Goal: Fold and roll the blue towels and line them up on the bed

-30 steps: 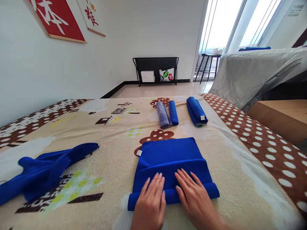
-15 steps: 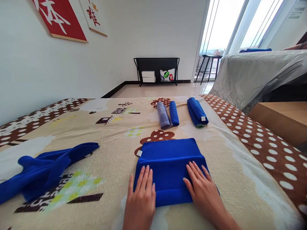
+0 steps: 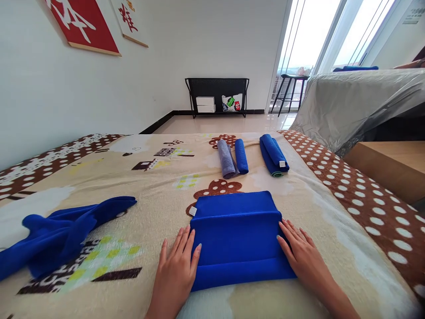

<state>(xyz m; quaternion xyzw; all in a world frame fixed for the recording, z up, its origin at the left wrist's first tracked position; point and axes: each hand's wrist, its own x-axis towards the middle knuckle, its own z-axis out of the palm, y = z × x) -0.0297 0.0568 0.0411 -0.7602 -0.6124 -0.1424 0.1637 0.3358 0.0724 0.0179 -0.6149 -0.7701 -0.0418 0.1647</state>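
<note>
A blue towel (image 3: 237, 241) lies folded on the patterned blanket, with crease lines running across it and a white tag at its upper left. My left hand (image 3: 179, 261) rests along the towel's left edge, fingers stretched out. Along the right edge lies my right hand (image 3: 302, 248), its fingers extended and the thumb on the cloth. Beyond the towel are a grey rolled towel (image 3: 227, 159), a narrow blue rolled towel (image 3: 241, 156) beside it, and a thicker blue rolled towel (image 3: 274, 155) with a white tag. Off to the left, another blue towel (image 3: 66, 235) lies crumpled.
The blanket (image 3: 159, 186) has a brown, white-dotted border. A black rack (image 3: 217, 95) with white boxes stands by the far wall, near a dark stool (image 3: 290, 91). At right are a plastic-covered piece of furniture (image 3: 348, 102) and a wooden-topped box (image 3: 392, 164).
Both hands have moved outward from the towel's surface to its side edges, the left hand leftward and the right hand rightward. The towel's near part now looks spread wider.
</note>
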